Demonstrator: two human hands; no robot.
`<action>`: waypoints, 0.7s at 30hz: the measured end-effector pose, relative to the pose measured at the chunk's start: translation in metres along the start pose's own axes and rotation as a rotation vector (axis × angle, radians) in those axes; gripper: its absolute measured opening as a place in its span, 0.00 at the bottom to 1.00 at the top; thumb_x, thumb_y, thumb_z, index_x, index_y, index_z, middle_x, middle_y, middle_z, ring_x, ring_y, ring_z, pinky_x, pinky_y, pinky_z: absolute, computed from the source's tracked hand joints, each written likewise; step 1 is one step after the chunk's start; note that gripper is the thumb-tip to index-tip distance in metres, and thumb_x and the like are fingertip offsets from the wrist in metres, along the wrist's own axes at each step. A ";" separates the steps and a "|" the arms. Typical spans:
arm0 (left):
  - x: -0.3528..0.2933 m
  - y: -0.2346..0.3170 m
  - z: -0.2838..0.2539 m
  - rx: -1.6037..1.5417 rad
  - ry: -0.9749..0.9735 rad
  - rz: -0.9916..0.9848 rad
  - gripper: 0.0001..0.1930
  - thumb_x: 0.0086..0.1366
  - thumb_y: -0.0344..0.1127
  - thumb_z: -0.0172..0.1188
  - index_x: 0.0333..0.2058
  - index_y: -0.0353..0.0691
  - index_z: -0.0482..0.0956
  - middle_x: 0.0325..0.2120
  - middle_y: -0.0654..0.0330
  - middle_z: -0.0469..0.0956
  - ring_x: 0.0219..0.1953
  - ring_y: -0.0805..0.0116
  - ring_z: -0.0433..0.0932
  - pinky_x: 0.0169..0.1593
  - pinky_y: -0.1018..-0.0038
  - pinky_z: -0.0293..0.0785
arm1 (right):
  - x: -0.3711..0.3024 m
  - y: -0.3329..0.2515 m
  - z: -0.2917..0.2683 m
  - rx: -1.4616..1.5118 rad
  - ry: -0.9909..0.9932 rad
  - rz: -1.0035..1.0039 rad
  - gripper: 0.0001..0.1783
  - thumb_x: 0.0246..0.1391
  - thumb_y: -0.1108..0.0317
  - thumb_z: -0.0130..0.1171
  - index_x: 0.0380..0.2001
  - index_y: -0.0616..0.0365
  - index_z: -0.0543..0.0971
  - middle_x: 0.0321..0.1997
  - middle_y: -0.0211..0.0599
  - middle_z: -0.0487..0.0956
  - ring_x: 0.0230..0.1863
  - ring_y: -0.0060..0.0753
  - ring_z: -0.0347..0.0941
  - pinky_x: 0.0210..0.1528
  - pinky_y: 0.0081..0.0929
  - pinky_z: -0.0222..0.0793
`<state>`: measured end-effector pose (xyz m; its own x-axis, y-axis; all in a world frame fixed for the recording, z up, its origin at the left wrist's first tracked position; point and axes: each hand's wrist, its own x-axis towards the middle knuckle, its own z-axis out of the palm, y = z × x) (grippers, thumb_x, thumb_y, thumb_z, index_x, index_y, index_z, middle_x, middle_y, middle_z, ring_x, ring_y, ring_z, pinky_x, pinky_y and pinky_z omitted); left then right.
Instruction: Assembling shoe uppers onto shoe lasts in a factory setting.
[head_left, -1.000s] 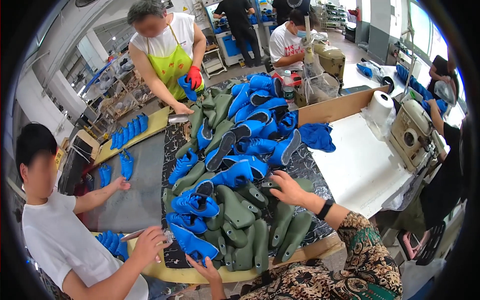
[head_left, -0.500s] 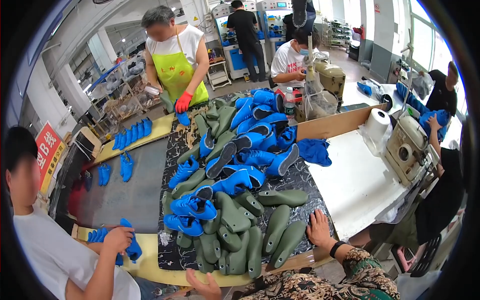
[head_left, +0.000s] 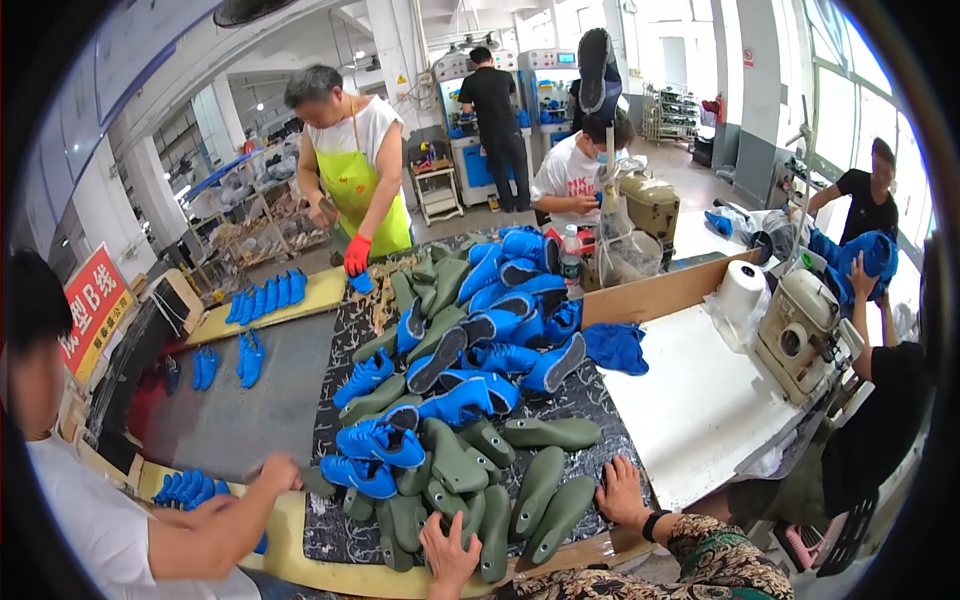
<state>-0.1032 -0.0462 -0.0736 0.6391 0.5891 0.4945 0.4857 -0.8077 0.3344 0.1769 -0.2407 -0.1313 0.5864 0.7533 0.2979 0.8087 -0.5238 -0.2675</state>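
Observation:
My left hand (head_left: 450, 548) is at the near edge of the table, fingers spread over several dark green shoe lasts (head_left: 460, 455); whether it touches them I cannot tell. Palm down, my right hand (head_left: 622, 492) rests on the table's near right edge with fingers apart, beside two long green lasts (head_left: 560, 518). It holds nothing, and its wrist wears a black band. Beyond the lasts lies a heap of blue shoe uppers (head_left: 500, 325) with dark grey soles. Two blue shoes (head_left: 380, 440) sit on the lasts at the left of the pile.
At my left, a person in white (head_left: 120, 520) reaches toward the table by a row of blue shoes (head_left: 185, 488). Across, a person in a yellow apron (head_left: 360, 190) wears a red glove. A cardboard divider (head_left: 670, 275), thread cone (head_left: 742, 290) and sewing machine (head_left: 800, 335) stand right.
My left hand has moved up and forward over the lasts. The co-worker at left has lowered the blue shoe and stretched an arm toward the table. The view has tilted up.

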 end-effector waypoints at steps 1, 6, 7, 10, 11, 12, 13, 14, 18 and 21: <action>0.002 0.002 -0.005 0.000 0.036 0.014 0.29 0.45 0.36 0.63 0.50 0.44 0.70 0.49 0.44 0.63 0.48 0.45 0.65 0.48 0.55 0.63 | 0.003 0.000 -0.003 -0.005 -0.012 -0.016 0.29 0.46 0.62 0.54 0.50 0.70 0.66 0.56 0.62 0.63 0.61 0.60 0.54 0.61 0.50 0.49; -0.006 -0.003 -0.002 0.017 0.029 0.063 0.29 0.58 0.42 0.59 0.57 0.44 0.63 0.58 0.42 0.54 0.59 0.42 0.55 0.54 0.40 0.57 | -0.009 0.007 0.013 0.019 0.021 -0.019 0.31 0.44 0.59 0.55 0.49 0.70 0.67 0.56 0.61 0.64 0.60 0.60 0.56 0.60 0.51 0.50; -0.006 -0.002 -0.002 0.023 -0.026 0.034 0.28 0.58 0.42 0.59 0.56 0.43 0.63 0.59 0.43 0.53 0.60 0.42 0.55 0.55 0.40 0.57 | -0.009 0.006 0.011 0.020 0.009 -0.005 0.30 0.44 0.60 0.56 0.50 0.68 0.67 0.56 0.60 0.63 0.60 0.59 0.55 0.61 0.49 0.48; -0.004 -0.003 0.000 0.007 -0.096 -0.011 0.28 0.57 0.41 0.60 0.56 0.44 0.64 0.61 0.46 0.50 0.60 0.43 0.54 0.56 0.40 0.57 | -0.006 0.006 0.009 0.009 0.000 -0.002 0.30 0.44 0.60 0.55 0.49 0.68 0.67 0.56 0.59 0.63 0.60 0.59 0.55 0.61 0.49 0.49; -0.004 -0.003 0.000 0.006 -0.109 -0.031 0.28 0.57 0.40 0.60 0.56 0.44 0.64 0.61 0.45 0.50 0.60 0.43 0.55 0.55 0.41 0.58 | -0.006 0.006 0.008 0.007 0.001 -0.002 0.30 0.44 0.60 0.55 0.49 0.68 0.67 0.56 0.59 0.63 0.60 0.59 0.55 0.61 0.49 0.49; -0.003 -0.002 0.000 0.006 -0.121 -0.052 0.28 0.57 0.40 0.60 0.56 0.44 0.64 0.61 0.45 0.51 0.60 0.43 0.55 0.55 0.41 0.59 | -0.005 0.007 0.008 0.016 0.011 -0.011 0.30 0.45 0.60 0.55 0.49 0.69 0.68 0.55 0.60 0.64 0.60 0.59 0.55 0.60 0.49 0.49; -0.003 0.000 -0.001 0.004 -0.122 -0.055 0.28 0.57 0.40 0.60 0.56 0.44 0.64 0.61 0.45 0.51 0.60 0.43 0.55 0.55 0.41 0.59 | -0.004 0.007 0.008 0.025 0.020 -0.020 0.30 0.45 0.59 0.55 0.49 0.69 0.68 0.55 0.61 0.64 0.60 0.60 0.55 0.60 0.50 0.50; -0.001 0.001 -0.004 -0.002 -0.129 -0.057 0.28 0.57 0.39 0.60 0.56 0.44 0.64 0.61 0.46 0.51 0.59 0.43 0.56 0.55 0.42 0.60 | -0.004 0.007 0.009 0.023 0.017 -0.021 0.30 0.45 0.59 0.55 0.49 0.69 0.68 0.55 0.61 0.64 0.60 0.60 0.55 0.60 0.50 0.50; 0.004 0.001 -0.005 -0.013 -0.120 -0.040 0.27 0.57 0.38 0.60 0.56 0.44 0.65 0.61 0.45 0.52 0.59 0.43 0.58 0.55 0.46 0.62 | 0.000 0.007 0.009 0.014 0.052 -0.030 0.29 0.45 0.60 0.56 0.48 0.69 0.68 0.55 0.60 0.64 0.59 0.59 0.56 0.58 0.50 0.50; 0.007 0.001 -0.003 -0.033 -0.106 -0.034 0.26 0.57 0.37 0.60 0.55 0.43 0.66 0.61 0.45 0.53 0.58 0.43 0.58 0.55 0.47 0.62 | 0.000 0.007 0.009 0.001 0.048 -0.021 0.30 0.44 0.60 0.56 0.48 0.69 0.67 0.55 0.60 0.64 0.59 0.60 0.56 0.58 0.50 0.51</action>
<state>-0.1001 -0.0433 -0.0669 0.6828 0.6143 0.3954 0.4895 -0.7865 0.3766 0.1818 -0.2406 -0.1414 0.5708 0.7442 0.3468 0.8208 -0.5075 -0.2620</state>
